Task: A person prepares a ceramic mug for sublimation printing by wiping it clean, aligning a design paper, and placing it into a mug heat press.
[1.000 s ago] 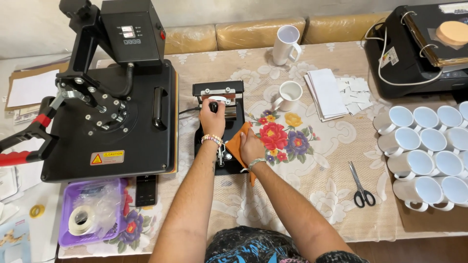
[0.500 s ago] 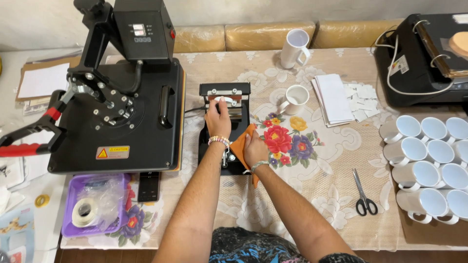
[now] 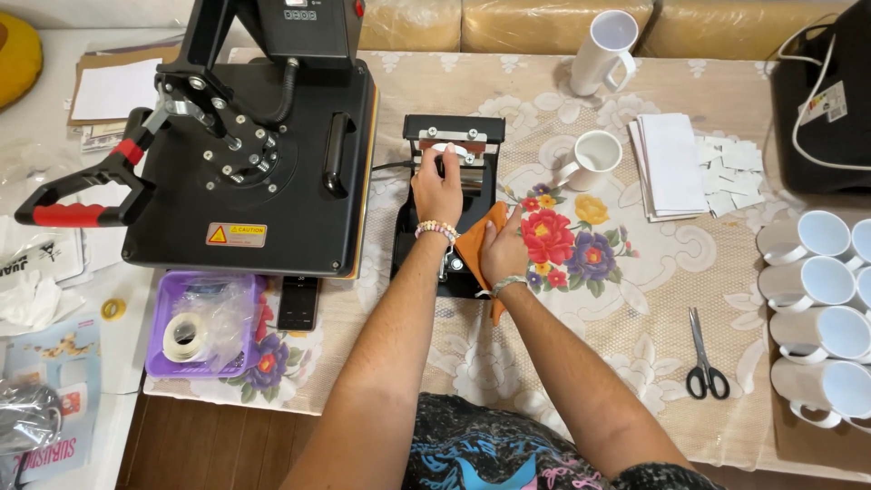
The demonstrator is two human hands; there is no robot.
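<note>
Here, my left hand (image 3: 438, 188) sits on top of the small mug press (image 3: 446, 201), fingers curled around a black knob beside the white piece clamped at its far end. My right hand (image 3: 502, 251) rests just beside it, pressing an orange cloth (image 3: 476, 243) against the press's right side, fingers folded over the cloth. A white mug (image 3: 592, 156) stands beyond the right hand, a taller one (image 3: 603, 51) farther off. The large flat press (image 3: 259, 159) lies left of the left hand; scissors (image 3: 703, 357) lie to the right. Risk: if the cloth slips, bare skin could touch hot metal. A forceful turn of the knob could shift the press toward the nearby mug.
</note>
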